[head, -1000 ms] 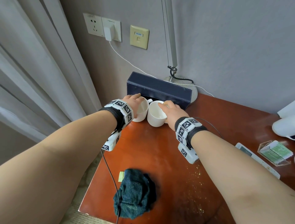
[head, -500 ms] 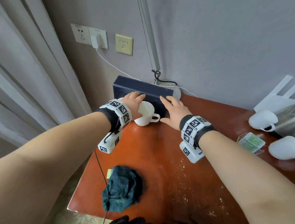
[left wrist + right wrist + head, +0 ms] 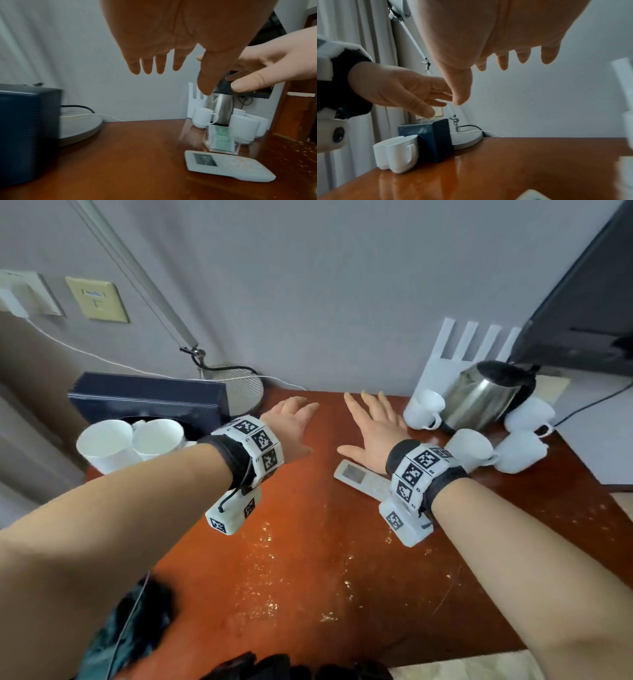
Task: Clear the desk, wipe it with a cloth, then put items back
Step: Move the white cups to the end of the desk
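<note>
Both hands hover over the middle of the red-brown desk, fingers straight and spread, holding nothing. My left hand is just right of the dark blue box. Two white cups stand side by side in front of that box, apart from the hand. My right hand is above the white remote, left of the steel kettle and its several white cups. In the left wrist view a clear holder of green packets stands behind the remote. The dark green cloth lies at the near left edge.
A lamp base with cables sits behind the box against the wall. A black screen overhangs the far right corner. A white slotted stand leans behind the kettle. Pale crumbs or specks dot the desk's near half.
Both hands have let go of the two cups by the blue box and moved right to the desk's middle. The head view has swung right, bringing the kettle into sight.
</note>
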Available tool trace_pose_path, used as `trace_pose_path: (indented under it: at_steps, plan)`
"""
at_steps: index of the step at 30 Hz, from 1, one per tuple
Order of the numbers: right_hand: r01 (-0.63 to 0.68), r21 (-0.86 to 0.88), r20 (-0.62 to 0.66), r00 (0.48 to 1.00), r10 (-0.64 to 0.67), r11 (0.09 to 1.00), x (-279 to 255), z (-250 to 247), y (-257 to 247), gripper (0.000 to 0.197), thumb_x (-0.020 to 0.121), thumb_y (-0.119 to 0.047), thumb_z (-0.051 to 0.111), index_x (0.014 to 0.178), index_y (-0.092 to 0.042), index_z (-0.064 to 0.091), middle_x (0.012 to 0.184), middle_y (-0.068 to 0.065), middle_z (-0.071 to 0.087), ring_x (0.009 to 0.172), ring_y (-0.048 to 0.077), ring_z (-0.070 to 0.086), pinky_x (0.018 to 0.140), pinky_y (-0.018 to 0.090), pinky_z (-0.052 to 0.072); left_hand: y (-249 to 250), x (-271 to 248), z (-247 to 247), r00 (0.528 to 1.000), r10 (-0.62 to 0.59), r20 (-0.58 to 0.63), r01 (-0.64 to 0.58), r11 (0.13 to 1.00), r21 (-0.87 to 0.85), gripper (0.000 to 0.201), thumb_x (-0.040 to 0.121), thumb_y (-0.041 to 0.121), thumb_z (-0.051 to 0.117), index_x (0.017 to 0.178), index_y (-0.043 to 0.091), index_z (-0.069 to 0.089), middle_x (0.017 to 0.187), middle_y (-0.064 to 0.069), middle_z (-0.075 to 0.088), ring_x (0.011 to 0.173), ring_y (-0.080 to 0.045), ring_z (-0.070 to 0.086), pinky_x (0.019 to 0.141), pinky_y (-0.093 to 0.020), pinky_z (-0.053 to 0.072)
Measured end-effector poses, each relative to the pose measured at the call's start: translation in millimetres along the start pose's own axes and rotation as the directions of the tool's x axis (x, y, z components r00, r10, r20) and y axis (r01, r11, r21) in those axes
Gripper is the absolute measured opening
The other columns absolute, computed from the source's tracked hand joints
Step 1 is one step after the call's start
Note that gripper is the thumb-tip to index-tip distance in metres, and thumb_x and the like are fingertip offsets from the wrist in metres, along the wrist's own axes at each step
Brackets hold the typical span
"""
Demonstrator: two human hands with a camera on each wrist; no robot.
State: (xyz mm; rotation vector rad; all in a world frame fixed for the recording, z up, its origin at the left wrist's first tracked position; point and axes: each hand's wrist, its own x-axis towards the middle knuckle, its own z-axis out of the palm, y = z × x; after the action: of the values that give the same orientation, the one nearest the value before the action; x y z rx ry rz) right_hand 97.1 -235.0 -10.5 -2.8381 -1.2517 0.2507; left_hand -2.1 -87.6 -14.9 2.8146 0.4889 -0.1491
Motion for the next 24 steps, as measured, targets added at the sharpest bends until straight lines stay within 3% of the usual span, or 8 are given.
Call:
trace_pose_path:
  at_steps: [11,17,24]
  plan:
    - [-0.218,0.015,0.046,0.975,0.217,0.976,-37,-7,241,0.085,0.088,-0.046,0.053,0.149,-0.032,-0.005,0.159,0.0,-0.007,0.146,0.025,-0.01,0.117,0.046,0.007,199,98,51,0.994,0.077,0.083,-0.077,0.997,-0.003,0.08,0.087,0.033,0.061,0.15,0.025,0.013,0.157,0.001,0.01,0.144,-0.022,0.014,0.114,-0.037,0.023]
    - [-0.37,0.012,0.137,0.921,0.365,0.929,-28,5,344,0.089,0.086,-0.041,0.06,0.149,-0.034,-0.002,0.159,0.001,-0.005,0.146,0.028,-0.008,0.117,0.048,0.009,264,145,76,0.983,0.057,0.176,-0.061,0.998,0.018,0.085,0.085,0.034,0.064,0.15,0.025,0.011,0.157,-0.002,0.008,0.145,-0.025,0.012,0.115,-0.041,0.023]
    - [-0.386,-0.059,0.258,0.885,0.388,0.92,0,21,412,0.101,0.078,-0.034,0.071,0.149,-0.034,0.0,0.158,0.001,-0.01,0.146,0.03,-0.009,0.117,0.046,0.01,309,192,103,0.955,0.079,0.285,-0.118,0.986,0.121,0.095,0.079,0.032,0.072,0.151,0.024,0.009,0.159,0.002,0.0,0.146,-0.024,0.01,0.115,-0.044,0.025]
